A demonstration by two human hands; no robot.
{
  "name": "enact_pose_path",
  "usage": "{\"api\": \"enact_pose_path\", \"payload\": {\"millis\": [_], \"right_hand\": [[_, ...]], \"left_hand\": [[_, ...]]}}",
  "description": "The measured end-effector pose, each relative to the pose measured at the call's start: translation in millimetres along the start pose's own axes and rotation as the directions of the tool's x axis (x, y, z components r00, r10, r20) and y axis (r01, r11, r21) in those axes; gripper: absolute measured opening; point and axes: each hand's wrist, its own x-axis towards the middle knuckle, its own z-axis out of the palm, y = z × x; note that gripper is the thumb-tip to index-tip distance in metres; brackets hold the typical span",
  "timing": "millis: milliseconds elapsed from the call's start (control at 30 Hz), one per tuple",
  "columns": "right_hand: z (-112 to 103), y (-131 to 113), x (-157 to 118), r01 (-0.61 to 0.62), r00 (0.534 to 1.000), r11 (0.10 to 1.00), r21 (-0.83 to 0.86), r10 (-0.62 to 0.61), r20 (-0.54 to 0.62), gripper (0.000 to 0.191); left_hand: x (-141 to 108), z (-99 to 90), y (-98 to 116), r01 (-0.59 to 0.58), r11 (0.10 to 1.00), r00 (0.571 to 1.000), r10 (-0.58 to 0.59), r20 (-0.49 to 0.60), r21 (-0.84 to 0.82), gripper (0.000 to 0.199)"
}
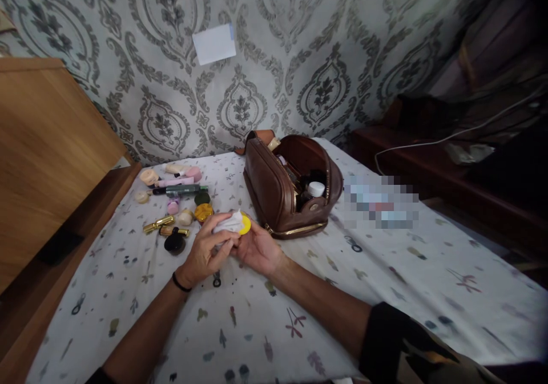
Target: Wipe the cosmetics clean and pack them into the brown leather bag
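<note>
My left hand (pixel 206 254), with a black band at its wrist, is closed on a crumpled white wipe (pixel 231 223). The wipe lies against a round yellow container (pixel 245 224), partly covering it. Palm up, my right hand (pixel 260 251) supports the container from the right with curled fingers; some of its fingertips are hidden. Just left of the hands sits an amber jar with a yellow lid (pixel 204 213), near a dark green round lid (pixel 202 199) and a black round jar (pixel 174 243). Behind my right hand stands an unzipped brown cosmetic bag (pixel 274 187).
Several cosmetics lie at the left, including a dark green tube (pixel 182 190), a gold lipstick (pixel 158 224) and a pink sponge (pixel 194 173). A white-capped jar (pixel 315 189) is inside the bag. A wooden panel (pixel 55 144) borders the left; a white cable (pixel 419 143) hangs right.
</note>
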Motion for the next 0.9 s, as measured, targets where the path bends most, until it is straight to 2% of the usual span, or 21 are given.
{"api": "enact_pose_path", "payload": {"millis": [167, 300, 433, 567, 733, 900], "right_hand": [[0.9, 2.3, -1.5, -0.001, 1.0, 1.0, 0.008, 0.001, -0.02, 0.023], [1.5, 3.9, -2.4, -0.005, 0.999, 1.0, 0.019, 0.005, -0.041, 0.026], [-0.6, 4.0, -1.3, 0.012, 0.998, 1.0, 0.016, -0.011, -0.065, 0.029], [-2.8, 4.8, 1.2, 0.015, 0.998, 1.0, 0.011, -0.014, -0.057, 0.032], [-0.8, 6.9, 3.2, 0.03, 1.0, 0.999, 0.023, -0.03, 0.0, 0.034], [1.5, 11.6, 3.7, 0.03, 0.999, 0.998, -0.053, -0.033, -0.041, 0.037]], "left_hand": [[-0.6, 0.2, 2.5, 0.146, 0.985, 0.984, -0.154, -0.091, -0.094, 0.027], [-3.0, 3.7, -2.2, 0.176, 0.984, 0.966, -0.175, -0.192, -0.014, 0.029], [-2.1, 6.6, -7.3, 0.08, 0.988, 0.962, -0.041, -0.271, 0.134, 0.021], [-1.1, 7.8, -6.2, -0.031, 0.96, 0.971, 0.094, -0.219, 0.277, 0.011], [-1.8, 15.8, -7.5, -0.147, 0.904, 0.968, 0.215, -0.131, 0.4, 0.034], [-3.6, 19.7, -10.8, -0.131, 0.867, 0.975, 0.2, -0.096, 0.48, 0.041]]}}
